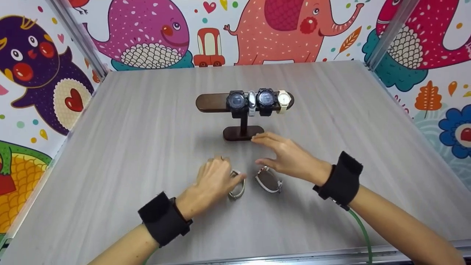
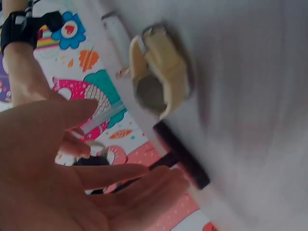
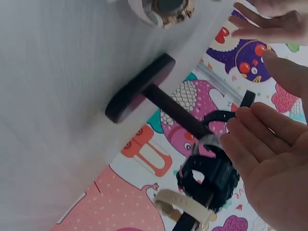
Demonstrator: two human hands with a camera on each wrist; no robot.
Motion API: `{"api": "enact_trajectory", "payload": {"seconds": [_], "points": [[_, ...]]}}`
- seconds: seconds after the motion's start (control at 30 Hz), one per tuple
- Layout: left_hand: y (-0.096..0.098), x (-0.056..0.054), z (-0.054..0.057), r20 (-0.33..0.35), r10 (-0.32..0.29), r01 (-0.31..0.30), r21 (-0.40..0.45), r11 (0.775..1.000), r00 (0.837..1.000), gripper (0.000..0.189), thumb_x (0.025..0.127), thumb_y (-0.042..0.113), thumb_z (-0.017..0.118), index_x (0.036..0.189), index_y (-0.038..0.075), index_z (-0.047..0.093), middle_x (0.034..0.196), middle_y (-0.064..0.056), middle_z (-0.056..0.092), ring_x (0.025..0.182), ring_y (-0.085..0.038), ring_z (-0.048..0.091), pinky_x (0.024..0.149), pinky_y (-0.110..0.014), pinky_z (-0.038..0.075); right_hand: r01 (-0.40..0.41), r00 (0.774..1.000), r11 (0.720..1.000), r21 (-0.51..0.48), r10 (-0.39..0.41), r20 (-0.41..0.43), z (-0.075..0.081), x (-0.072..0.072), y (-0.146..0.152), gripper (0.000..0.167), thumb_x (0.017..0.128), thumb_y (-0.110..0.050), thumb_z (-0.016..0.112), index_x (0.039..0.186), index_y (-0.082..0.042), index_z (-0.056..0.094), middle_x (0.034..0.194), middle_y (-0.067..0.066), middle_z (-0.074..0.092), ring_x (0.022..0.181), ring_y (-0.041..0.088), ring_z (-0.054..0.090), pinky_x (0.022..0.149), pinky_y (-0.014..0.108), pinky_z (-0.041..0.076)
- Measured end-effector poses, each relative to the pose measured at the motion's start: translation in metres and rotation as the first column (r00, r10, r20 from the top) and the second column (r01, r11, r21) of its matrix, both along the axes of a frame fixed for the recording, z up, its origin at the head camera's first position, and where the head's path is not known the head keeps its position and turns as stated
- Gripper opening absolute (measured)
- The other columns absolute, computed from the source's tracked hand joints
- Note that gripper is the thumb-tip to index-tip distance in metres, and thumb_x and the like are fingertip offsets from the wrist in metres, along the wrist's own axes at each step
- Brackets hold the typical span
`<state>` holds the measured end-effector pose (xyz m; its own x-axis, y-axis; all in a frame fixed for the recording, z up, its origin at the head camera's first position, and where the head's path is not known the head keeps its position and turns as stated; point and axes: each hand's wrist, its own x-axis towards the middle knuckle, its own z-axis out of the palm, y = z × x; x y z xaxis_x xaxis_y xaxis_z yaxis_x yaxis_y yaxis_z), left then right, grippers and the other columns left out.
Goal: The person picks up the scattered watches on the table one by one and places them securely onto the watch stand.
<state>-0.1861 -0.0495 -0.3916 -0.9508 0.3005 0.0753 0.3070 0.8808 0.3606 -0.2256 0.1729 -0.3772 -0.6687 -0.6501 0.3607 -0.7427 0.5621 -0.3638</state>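
Observation:
My left hand [image 1: 213, 176] hovers beside a cream-strapped watch [image 2: 173, 65] lying on its side on the table, its thumb overlapping the watch in the head view. In the left wrist view the fingers are extended, with nothing between them. To the right lies a white-strapped watch [image 3: 142, 12] with a rose-gold case. Just beyond it my right hand [image 1: 289, 156] is held with loosely straight fingers, empty, its fingertips near the stand's base in the head view. The dark wooden watch stand [image 1: 211, 103] carries several watches.
On the stand's bar are two black digital watches [image 1: 237, 100], a slim silver-white band [image 1: 252, 100] and a small cream watch [image 1: 283, 98]. Cartoon-printed panels [image 1: 147, 33] wall the table [image 1: 147, 140] at the back and sides. A green cable [image 1: 362, 228] runs from the right wrist strap.

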Motion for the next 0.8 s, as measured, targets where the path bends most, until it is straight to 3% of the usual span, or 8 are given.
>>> {"api": "enact_trajectory", "payload": {"seconds": [0.07,0.27,0.43,0.6,0.7,0.8], "points": [[0.003,0.002,-0.006,0.002,-0.010,0.010,-0.026,1.000,1.000,0.057,0.083,0.048,0.079,0.094,-0.007,0.069,0.092,-0.022,0.065,0.077,-0.037,0.067,0.065,-0.044,0.061,-0.019,1.000,1.000,0.023,0.019,0.009,-0.003,0.002,-0.005,0.051,0.088,-0.016,0.077,0.132,0.004,0.060,0.133,0.017,0.063,0.123,0.031,0.063,0.103,0.035,0.055],[0.010,0.005,-0.017,0.012,-0.037,0.037,-0.062,0.997,0.999,0.051,0.075,0.049,0.085,0.081,0.000,0.070,0.085,-0.018,0.062,0.072,-0.036,0.066,0.060,-0.044,0.058,-0.083,0.995,0.992,0.091,0.088,-0.051,-0.010,0.007,-0.019,0.040,0.091,-0.013,0.074,0.127,0.002,0.065,0.127,0.014,0.067,0.117,0.028,0.067,0.097,0.036,0.058],[0.009,0.006,-0.021,0.012,-0.063,0.064,-0.086,0.994,0.998,0.038,0.077,0.034,0.085,0.079,0.000,0.068,0.083,-0.018,0.066,0.073,-0.034,0.067,0.058,-0.042,0.059,-0.134,0.990,0.984,0.117,0.138,-0.028,-0.017,0.011,-0.030,0.027,0.090,-0.010,0.073,0.115,0.000,0.072,0.114,0.012,0.072,0.105,0.025,0.071,0.090,0.033,0.061],[0.006,0.004,-0.018,0.080,-0.046,0.048,-0.027,0.998,0.996,0.023,0.081,0.022,0.081,0.079,0.001,0.070,0.080,-0.015,0.067,0.073,-0.031,0.067,0.061,-0.043,0.058,-0.202,0.979,0.970,0.138,0.202,0.016,-0.025,0.015,-0.036,0.017,0.089,-0.006,0.073,0.105,-0.003,0.075,0.103,0.007,0.075,0.097,0.018,0.073,0.083,0.028,0.061],[0.003,0.003,-0.015,0.134,-0.028,0.026,0.017,1.000,0.991,0.022,0.082,0.022,0.080,0.085,0.001,0.074,0.081,-0.013,0.067,0.070,-0.027,0.064,0.062,-0.040,0.057,-0.214,0.977,0.968,0.133,0.213,0.020,-0.024,0.017,-0.037,0.015,0.088,-0.008,0.074,0.103,-0.005,0.075,0.101,0.005,0.075,0.095,0.016,0.074,0.080,0.026,0.061],[0.001,0.002,-0.011,0.142,-0.016,0.007,0.063,0.998,0.990,0.028,0.083,0.027,0.080,0.083,0.000,0.072,0.081,-0.011,0.064,0.067,-0.022,0.059,0.059,-0.037,0.055,-0.203,0.979,0.975,0.091,0.200,0.037,-0.020,0.018,-0.036,0.017,0.089,-0.009,0.074,0.105,-0.004,0.075,0.103,0.006,0.075,0.097,0.018,0.074,0.083,0.027,0.062]]}}
